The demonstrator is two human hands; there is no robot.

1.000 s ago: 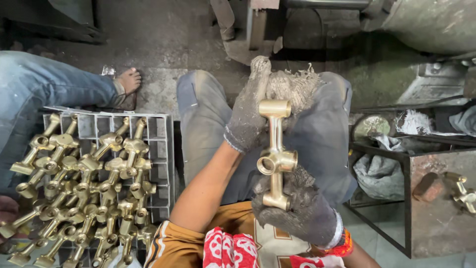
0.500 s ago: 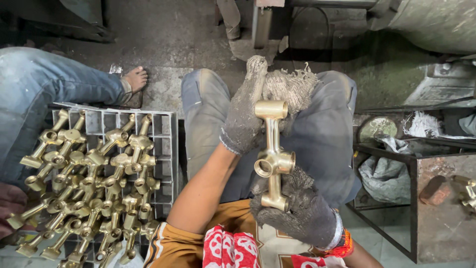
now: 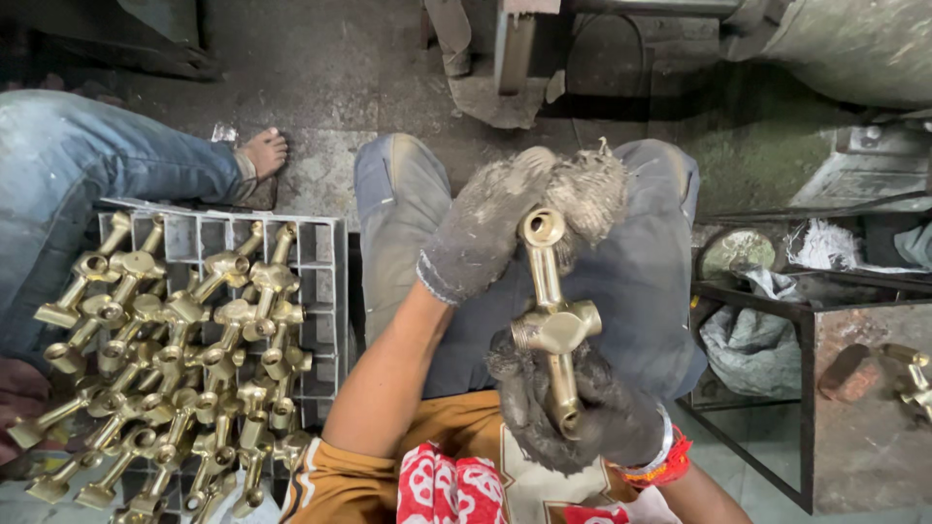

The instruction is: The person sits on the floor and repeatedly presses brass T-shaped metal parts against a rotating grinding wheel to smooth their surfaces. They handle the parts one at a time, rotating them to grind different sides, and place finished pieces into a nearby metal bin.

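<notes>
- Over the lap, centre frame: polished brass cross-shaped tap fitting (image 3: 554,325), long tube with open round ends and short side stubs, held near upright above the grey-blue trousers (image 3: 641,281).
- Left hand (image 3: 490,228) in dusty grey knit glove, closed round a wad of pale frayed fibre (image 3: 592,189) pressed at the fitting's top end.
- Right hand (image 3: 573,412) in dark, grimy knit glove, wrapped tight round the fitting's lower stem; a red and white band shows at the wrist.
- Fingers of both hands covered by gloves; exact contact between wad and brass hard to make out.
- Left side: grey metal grid tray (image 3: 316,281) with square cells, piled with many matching brass fittings (image 3: 184,359), lying crossed and overlapping; tray's lower edge cut off by the frame.
- Another person's jeans leg (image 3: 87,184) and bare foot (image 3: 260,155) beside the tray, touching the floor; rest of that person out of frame.
- Floor: rough, stained dark concrete (image 3: 330,87), gritty.
- Right side: dark metal frame stand (image 3: 777,320) with crumpled grey cloth under it; a couple more brass pieces (image 3: 908,374) at the far right edge, partly cut off.
- Top edge: grey machine base, only partly visible.
</notes>
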